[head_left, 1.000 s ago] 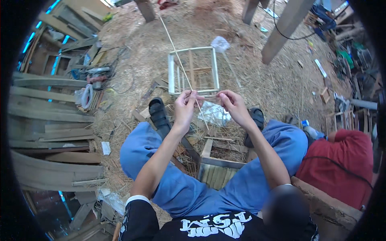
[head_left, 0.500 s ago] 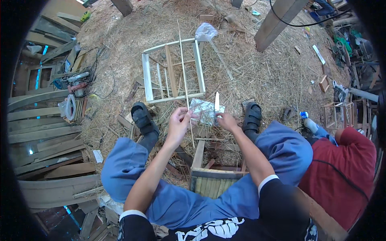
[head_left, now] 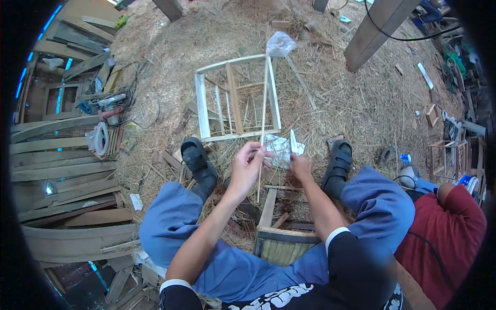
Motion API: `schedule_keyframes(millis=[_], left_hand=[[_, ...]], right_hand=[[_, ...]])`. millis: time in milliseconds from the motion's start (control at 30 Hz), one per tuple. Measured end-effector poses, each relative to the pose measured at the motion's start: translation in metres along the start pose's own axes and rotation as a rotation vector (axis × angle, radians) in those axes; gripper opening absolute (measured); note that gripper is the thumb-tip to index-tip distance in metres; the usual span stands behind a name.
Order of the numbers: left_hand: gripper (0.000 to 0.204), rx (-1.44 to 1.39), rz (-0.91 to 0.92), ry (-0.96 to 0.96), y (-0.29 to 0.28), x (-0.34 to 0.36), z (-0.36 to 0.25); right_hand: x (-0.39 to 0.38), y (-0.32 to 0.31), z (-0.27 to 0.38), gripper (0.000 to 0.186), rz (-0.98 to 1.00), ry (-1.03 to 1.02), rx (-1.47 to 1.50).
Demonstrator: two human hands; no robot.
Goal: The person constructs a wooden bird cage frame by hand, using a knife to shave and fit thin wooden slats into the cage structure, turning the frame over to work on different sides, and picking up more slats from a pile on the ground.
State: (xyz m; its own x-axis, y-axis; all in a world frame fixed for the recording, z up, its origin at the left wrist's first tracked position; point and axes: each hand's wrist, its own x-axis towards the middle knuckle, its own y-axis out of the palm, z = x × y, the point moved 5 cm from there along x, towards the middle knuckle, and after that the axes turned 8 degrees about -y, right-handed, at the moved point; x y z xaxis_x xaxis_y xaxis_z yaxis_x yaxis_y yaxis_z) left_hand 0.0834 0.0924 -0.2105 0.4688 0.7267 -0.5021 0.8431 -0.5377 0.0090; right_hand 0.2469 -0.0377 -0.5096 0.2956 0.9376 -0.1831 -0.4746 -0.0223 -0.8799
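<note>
My left hand [head_left: 247,168] pinches a long thin strip [head_left: 265,106] of pale wood or bamboo near its lower part. The strip points away from me, its far end over the right side of a slatted wooden frame [head_left: 202,106] on the ground. To the right, my right hand [head_left: 301,168] is closed around the handle of a knife [head_left: 293,141], its pale blade pointing away from me and apart from the strip. Below both hands lies a crinkled clear plastic sheet [head_left: 278,145]. Between my knees stands a wooden piece with a slatted panel [head_left: 284,252].
Straw and shavings cover the ground [head_left: 170,77]. Stacked boards [head_left: 62,161] and a power tool [head_left: 111,111] with cables are at the left. A wooden post [head_left: 380,36] rises at the far right. A person in a red top [head_left: 439,240] sits close on my right.
The view has shifted, so the scene sits further right in the picture. The strip's far end has swung right relative to the frame. Both hands keep their holds.
</note>
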Motion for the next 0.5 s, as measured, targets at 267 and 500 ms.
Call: schedule_keyframes(millis=[267,500], left_hand=[[0.020,-0.218,0.135,0.016,0.023,-0.025,-0.041],[0.023,-0.399,0.134,0.080,0.010,-0.061,-0.092]], right_hand=[[0.006,-0.096,0.004,0.021,-0.402,0.158,0.712],[-0.007,-0.290,0.124,0.045,-0.002,0.153,1.047]])
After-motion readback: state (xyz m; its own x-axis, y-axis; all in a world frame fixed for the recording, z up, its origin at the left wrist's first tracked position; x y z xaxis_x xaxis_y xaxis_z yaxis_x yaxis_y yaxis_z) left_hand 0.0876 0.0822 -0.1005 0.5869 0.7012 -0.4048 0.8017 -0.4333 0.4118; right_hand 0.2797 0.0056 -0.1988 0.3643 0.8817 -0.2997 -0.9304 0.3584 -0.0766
